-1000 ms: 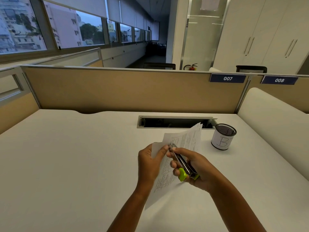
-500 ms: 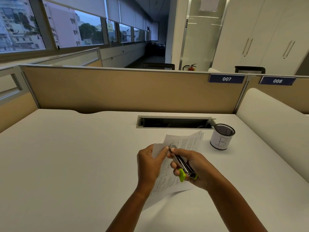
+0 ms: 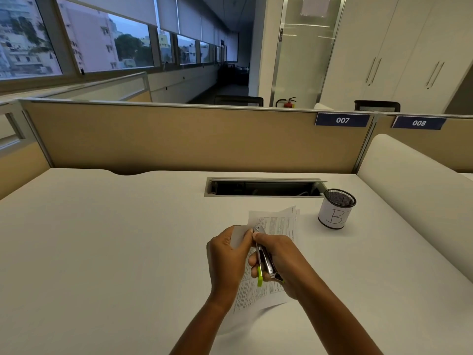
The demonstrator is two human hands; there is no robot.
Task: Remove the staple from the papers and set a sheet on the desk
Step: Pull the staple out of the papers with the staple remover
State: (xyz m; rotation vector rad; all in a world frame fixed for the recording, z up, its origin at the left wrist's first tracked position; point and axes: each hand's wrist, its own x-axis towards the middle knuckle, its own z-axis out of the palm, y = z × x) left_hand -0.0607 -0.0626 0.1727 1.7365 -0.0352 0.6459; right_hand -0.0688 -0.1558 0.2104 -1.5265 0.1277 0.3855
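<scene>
As printed white papers (image 3: 276, 224) sank toward white desk (image 3: 128, 252), left hand (image 3: 227, 254) pinched corner, right hand (image 3: 281, 260) gripped green-and-metal stapler (image 3: 265, 260); staple probably unremoved.

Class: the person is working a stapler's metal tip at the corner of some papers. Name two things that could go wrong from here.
1. The left hand pinches the papers right beside the stapler tip, so a slip might jab a finger.
2. The papers are held above the desk by one corner; prying hard could tear it.
</scene>
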